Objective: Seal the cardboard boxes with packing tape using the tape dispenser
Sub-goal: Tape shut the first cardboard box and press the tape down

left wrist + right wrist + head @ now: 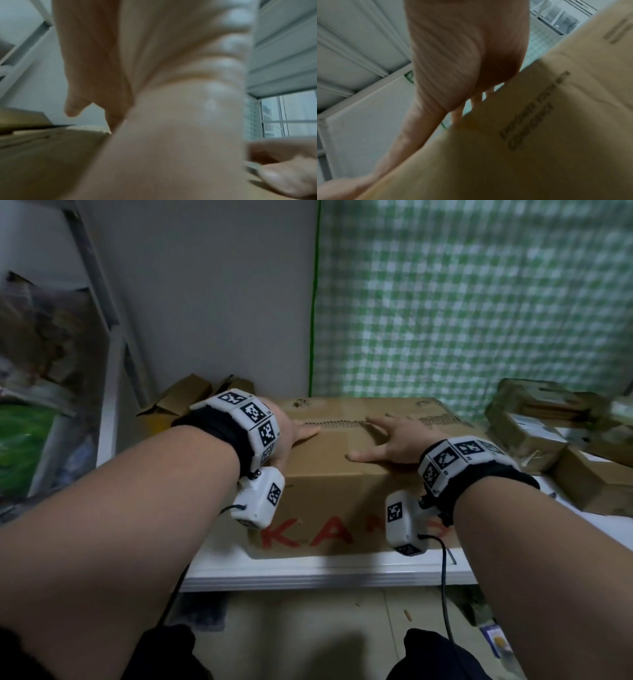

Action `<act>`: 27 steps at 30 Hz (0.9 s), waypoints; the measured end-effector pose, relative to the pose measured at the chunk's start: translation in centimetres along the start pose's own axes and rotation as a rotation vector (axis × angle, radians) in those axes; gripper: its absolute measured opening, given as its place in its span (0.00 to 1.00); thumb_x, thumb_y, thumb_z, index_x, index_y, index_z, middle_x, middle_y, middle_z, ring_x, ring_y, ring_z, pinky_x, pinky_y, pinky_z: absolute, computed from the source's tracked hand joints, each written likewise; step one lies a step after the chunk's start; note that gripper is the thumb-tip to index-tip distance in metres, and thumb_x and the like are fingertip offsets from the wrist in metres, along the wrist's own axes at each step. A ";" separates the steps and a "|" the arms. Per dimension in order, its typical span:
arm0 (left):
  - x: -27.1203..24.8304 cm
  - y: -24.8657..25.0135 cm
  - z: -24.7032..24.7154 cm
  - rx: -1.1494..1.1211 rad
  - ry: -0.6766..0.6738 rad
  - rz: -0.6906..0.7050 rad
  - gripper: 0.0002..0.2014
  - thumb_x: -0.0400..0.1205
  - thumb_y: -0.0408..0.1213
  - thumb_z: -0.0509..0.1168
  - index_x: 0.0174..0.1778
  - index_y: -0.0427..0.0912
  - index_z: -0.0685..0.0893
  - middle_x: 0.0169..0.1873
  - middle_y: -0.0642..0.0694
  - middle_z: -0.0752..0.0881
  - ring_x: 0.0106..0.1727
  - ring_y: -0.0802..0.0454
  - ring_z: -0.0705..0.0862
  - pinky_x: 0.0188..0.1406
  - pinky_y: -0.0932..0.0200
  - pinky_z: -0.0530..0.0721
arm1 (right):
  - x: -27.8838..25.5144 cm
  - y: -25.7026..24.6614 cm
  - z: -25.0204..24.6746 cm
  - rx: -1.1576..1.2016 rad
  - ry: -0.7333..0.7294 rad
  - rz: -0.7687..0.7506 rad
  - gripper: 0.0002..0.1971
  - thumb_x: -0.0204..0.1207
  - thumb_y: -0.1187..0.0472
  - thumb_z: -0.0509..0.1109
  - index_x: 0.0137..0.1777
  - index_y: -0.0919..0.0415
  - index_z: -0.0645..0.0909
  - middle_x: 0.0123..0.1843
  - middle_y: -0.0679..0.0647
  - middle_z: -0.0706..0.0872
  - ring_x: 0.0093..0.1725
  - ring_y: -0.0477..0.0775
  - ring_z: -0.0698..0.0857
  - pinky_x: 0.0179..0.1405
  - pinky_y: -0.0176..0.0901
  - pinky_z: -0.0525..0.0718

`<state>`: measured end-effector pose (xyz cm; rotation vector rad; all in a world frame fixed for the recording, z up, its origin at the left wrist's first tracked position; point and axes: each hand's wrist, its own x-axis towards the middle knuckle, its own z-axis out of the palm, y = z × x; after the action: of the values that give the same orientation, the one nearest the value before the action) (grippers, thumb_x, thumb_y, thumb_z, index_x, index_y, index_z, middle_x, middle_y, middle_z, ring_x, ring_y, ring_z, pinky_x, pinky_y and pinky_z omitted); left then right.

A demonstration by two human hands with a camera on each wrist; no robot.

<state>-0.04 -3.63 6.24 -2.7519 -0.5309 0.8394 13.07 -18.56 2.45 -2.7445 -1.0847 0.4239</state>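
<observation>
A large brown cardboard box (346, 484) with red lettering on its front stands on a white table (318, 573). Its top flaps are closed, and a seam runs across the top. My left hand (294, 433) lies on the top at the box's left end, thumb stretched along the seam. My right hand (394, 440) presses flat on the top, right of the middle, with fingers spread. The right wrist view shows the palm (462, 60) on printed cardboard (539, 121). The left wrist view is blurred, filled by my left hand (154, 67). No tape dispenser is in view.
Smaller cardboard boxes (561, 440) are piled on the table at the right. Flattened cardboard (181, 402) lies behind the big box on the left. A green checked curtain (479, 302) hangs behind. A white shelf frame (113, 371) with clutter stands at the left.
</observation>
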 end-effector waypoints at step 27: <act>-1.0 -10.8 8.1 -0.960 0.391 -0.324 0.20 0.86 0.42 0.59 0.69 0.33 0.77 0.70 0.35 0.77 0.71 0.38 0.75 0.51 0.59 0.69 | -1.2 -12.1 -0.2 -0.017 0.285 -0.138 0.24 0.79 0.42 0.63 0.60 0.61 0.85 0.55 0.58 0.87 0.54 0.57 0.85 0.52 0.47 0.85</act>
<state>-8.43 6.62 3.46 -3.3163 -1.5498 -0.1097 4.54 -10.62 5.90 -2.6172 -1.1927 0.0034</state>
